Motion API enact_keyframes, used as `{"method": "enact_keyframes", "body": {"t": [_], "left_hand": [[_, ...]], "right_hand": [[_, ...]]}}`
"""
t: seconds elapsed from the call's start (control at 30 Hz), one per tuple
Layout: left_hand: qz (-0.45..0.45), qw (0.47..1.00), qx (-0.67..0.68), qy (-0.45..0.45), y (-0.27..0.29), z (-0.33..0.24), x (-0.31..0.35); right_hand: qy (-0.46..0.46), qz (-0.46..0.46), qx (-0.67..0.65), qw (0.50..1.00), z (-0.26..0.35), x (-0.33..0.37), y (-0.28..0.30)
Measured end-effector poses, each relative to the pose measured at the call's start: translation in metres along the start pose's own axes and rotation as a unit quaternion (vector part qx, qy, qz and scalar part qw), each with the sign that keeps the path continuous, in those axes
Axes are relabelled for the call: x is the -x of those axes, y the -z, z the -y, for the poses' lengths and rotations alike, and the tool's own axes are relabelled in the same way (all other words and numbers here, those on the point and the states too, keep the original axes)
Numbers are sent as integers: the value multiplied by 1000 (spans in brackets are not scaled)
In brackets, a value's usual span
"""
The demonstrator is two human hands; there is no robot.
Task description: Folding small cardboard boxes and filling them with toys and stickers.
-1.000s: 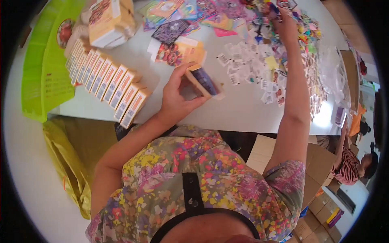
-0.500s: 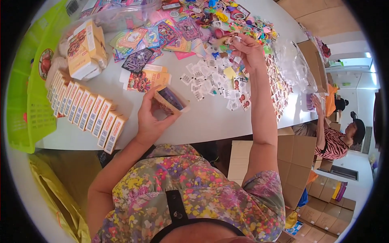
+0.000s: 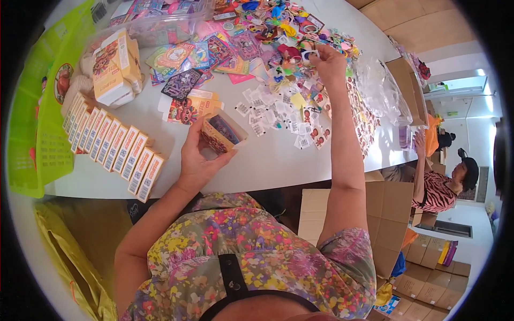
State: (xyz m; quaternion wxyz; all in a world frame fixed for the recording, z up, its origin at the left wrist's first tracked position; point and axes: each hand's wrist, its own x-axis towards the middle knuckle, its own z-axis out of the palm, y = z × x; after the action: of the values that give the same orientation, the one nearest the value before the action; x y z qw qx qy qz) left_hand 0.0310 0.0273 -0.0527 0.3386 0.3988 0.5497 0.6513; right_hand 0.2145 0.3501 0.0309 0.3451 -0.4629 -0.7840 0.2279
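My left hand [image 3: 199, 158] is wrapped round a small orange printed carton [image 3: 217, 140], tilted with its open end up. Dark, colourful printed pieces show inside it. My right hand [image 3: 329, 65] is over a heap of small colourful trinkets [image 3: 289, 32], its fingers pinched together. A small white and dark blue piece [image 3: 308, 55] shows at the fingertips, too small to name. Below that hand lie many little white barcoded packets [image 3: 267, 109]. Round stickers [image 3: 360, 120] spread beside my right forearm.
Filled orange cartons [image 3: 115, 142] stand in a slanting row at left, beside a stack of flat cartons [image 3: 115, 67] and a green basket [image 3: 48, 107]. Colourful cards [image 3: 182, 83] lie at centre. Clear plastic bags [image 3: 383, 91] are at right, near a co-worker [image 3: 441, 187] and cardboard boxes [image 3: 388, 224].
My right hand has shifted slightly up and left over the trinket heap, and the piece at its fingertips looks different. My left hand still holds the carton, turned a little.
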Motion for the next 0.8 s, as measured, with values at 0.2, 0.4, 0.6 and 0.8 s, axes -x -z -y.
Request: {"method": "enact_keyframes", "body": {"t": [0.2, 0.4, 0.6, 0.8], "left_hand": [[8, 1000, 20, 5, 3, 0, 5], [6, 1000, -19, 3, 3, 11, 0], [-32, 998, -17, -44, -4, 9, -4], [-50, 985, -110, -120, -1, 8, 0]], "right_hand": [[-144, 56, -258, 954, 18, 19, 12], [-83, 261, -455, 848, 78, 59, 22], [-25, 417, -387, 822, 136, 105, 4], [90, 273, -59, 956, 159, 142, -14]]}}
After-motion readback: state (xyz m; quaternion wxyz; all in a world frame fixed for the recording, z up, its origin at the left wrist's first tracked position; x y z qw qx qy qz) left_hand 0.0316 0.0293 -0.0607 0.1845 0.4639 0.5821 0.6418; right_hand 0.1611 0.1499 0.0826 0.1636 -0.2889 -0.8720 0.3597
